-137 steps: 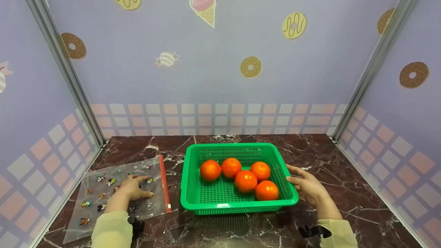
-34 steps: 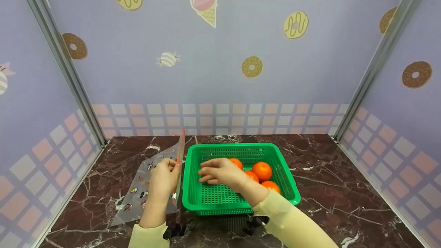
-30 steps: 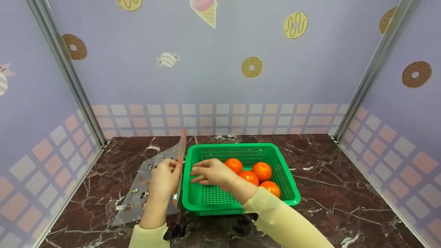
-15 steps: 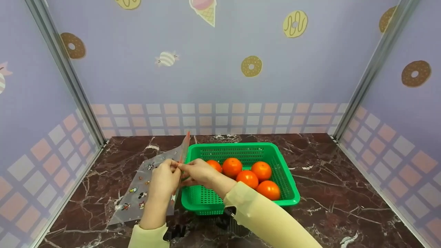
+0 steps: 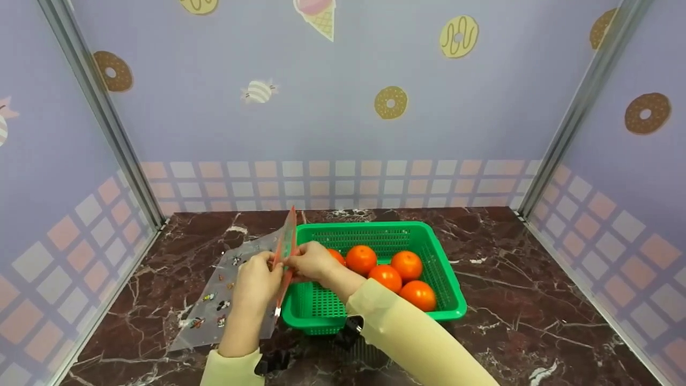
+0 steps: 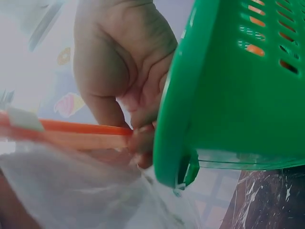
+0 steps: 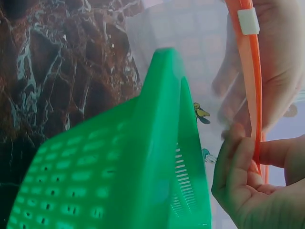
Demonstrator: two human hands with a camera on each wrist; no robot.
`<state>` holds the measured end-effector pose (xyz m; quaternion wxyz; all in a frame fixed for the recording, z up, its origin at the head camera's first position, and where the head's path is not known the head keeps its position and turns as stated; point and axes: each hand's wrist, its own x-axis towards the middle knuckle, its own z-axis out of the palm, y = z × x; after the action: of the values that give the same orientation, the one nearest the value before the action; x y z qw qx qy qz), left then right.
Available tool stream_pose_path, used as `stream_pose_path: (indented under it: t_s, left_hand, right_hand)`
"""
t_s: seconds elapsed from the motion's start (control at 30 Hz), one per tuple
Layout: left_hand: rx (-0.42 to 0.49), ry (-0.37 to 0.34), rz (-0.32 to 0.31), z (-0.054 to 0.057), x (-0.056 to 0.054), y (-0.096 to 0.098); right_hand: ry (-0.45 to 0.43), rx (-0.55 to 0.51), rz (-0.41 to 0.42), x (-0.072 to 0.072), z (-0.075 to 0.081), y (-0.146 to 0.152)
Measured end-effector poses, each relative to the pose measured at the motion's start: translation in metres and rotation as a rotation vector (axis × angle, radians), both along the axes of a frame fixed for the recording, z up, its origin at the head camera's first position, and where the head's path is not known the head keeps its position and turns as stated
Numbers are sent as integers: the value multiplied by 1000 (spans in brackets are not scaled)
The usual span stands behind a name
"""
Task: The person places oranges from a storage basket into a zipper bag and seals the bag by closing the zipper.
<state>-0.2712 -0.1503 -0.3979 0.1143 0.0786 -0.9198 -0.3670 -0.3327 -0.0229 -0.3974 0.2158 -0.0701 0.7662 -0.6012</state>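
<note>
A clear zip bag (image 5: pixel 206 311) with small cartoon prints stands partly lifted on its red-orange zip edge (image 5: pixel 292 225), left of the green basket (image 5: pixel 370 225). My left hand (image 5: pixel 254 284) pinches the near side of that edge between thumb and fingers. Opposite it, my right hand (image 5: pixel 315 261) pinches the other side, over the basket's left rim. Between the hands the two red strips stand slightly apart. A white slider (image 7: pixel 248 21) sits on the strip in the right wrist view. Several oranges (image 5: pixel 361 260) lie inside the basket; one is partly hidden by my right hand.
The basket's left wall stands close beside both hands. Dark marbled tabletop (image 5: pixel 514 300) surrounds it. Lilac printed panels (image 5: pixel 343 139) enclose the back and sides, with metal posts (image 5: pixel 568 118) at the corners.
The left hand has gone from the flat bag to lifting its zip edge. The right hand has left the basket's right side, crossed over it and taken hold of the edge; the strips have parted.
</note>
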Motion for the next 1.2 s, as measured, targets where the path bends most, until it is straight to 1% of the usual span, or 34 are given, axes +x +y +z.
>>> stream_pose_path:
  t_s: [0.07,0.13,0.27,0.37,0.43,0.5,0.53,0.63,0.73,0.9,1.03,1.1,1.2]
  left_hand:
    - [-4,20,20,0,1,-1]
    - [-1,58,41,1,2,-2]
    - [-2,143,80,4,5,-6]
    - [10,182,109,9,10,-13]
    - [34,212,139,12,14,-19]
    - [57,256,171,15,16,-24]
    - [62,288,198,15,17,-26]
    - [72,389,249,15,18,-32]
    - [79,451,291,16,19,-36]
    - [120,486,332,18,20,-38]
    - [127,521,365,18,20,-38]
    - [124,528,366,17,19,-37]
    - [114,513,337,14,18,-35]
  right_hand:
    - [20,30,-5,0,2,1]
    - [45,65,-5,-1,4,3]
    - [128,156,0,-3,7,6]
    - [160,204,-11,-6,9,12]
    - [159,223,-21,-10,10,17]
    - [154,237,-28,-14,12,22]
    - [154,247,-30,-16,13,25]
    - [138,277,-23,-23,14,34]
    - [120,325,-5,-28,16,42]
    - [90,367,22,-34,20,52]
    - [81,389,39,-35,19,54]
    - [78,392,47,-34,18,54]
    - [68,389,56,-33,15,54]
